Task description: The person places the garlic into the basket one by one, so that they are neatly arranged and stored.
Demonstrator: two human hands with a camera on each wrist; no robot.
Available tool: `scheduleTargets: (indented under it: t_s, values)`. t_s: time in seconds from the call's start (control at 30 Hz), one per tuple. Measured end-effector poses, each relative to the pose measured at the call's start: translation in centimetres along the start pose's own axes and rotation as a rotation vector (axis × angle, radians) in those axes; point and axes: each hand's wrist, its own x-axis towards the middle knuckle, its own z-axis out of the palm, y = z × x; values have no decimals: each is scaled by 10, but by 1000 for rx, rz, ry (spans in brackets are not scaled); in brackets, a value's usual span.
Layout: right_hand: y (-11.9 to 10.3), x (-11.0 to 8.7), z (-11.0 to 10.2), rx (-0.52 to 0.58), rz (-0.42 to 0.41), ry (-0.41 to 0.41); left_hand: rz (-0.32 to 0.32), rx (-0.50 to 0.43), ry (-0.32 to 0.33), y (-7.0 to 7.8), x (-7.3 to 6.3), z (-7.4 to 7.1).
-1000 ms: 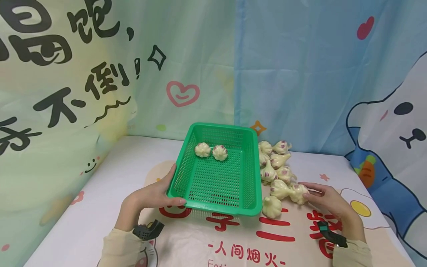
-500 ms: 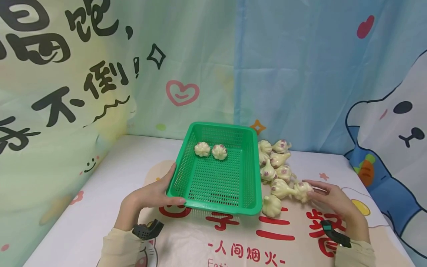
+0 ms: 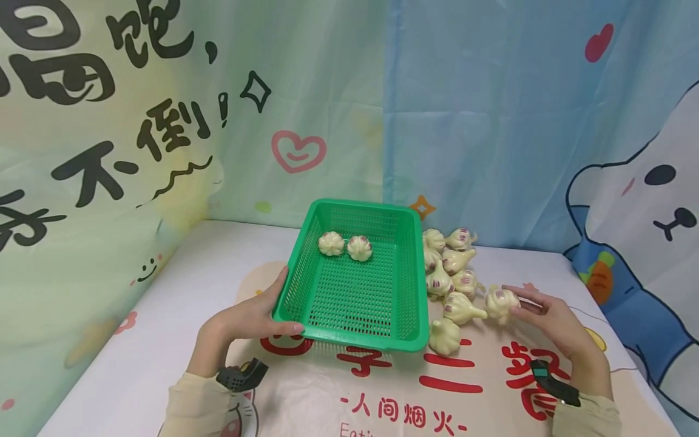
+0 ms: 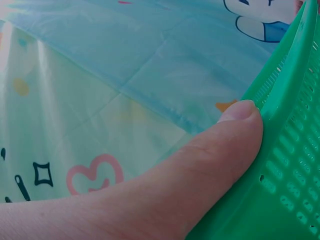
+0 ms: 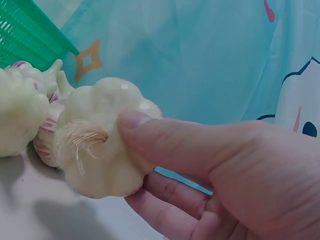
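Note:
A green plastic basket [image 3: 349,343] stands in the middle of the table, with two garlic bulbs [image 3: 360,248] on its floor near the far left. My left hand [image 3: 248,315] holds its near left corner, and the thumb [image 4: 235,132] lies against the rim in the left wrist view. To the right of the basket, my right hand [image 3: 551,318] pinches a garlic bulb [image 5: 102,165] between thumb and fingers. Its root end with dry fibres faces the right wrist camera. Several garlic bulbs [image 3: 455,261] lie piled along the basket's right side, just left of this hand.
The table [image 3: 229,261] carries a printed cloth with red characters along its near part. A printed curtain [image 3: 475,121] hangs close behind the table. One garlic bulb [image 3: 445,337] lies at the basket's near right corner.
My right hand has drawn its garlic bulb rightward and slightly up, apart from the pile's near bulb it was against. The left hand and basket stay where they were.

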Motion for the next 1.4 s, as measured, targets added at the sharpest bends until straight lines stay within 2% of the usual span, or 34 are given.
scheduleTargets:
  t_s: [0.2,0.43,0.67,1.1,1.4]
  values:
    - [-6,0,0,32,-2,6,21,-6,-1,1,-1,0]
    - [-9,-1,2,-33,-23,50,37,-7,-4,0,0,0]
    - [-17,1,5,30,0,76,29,-8,-2,1,-1,0]
    - [-42,10,21,53,-84,79,19,-11,5,2,-1,0]
    - [-60,16,36,107,-73,104,71,-4,0,-3,2,0]
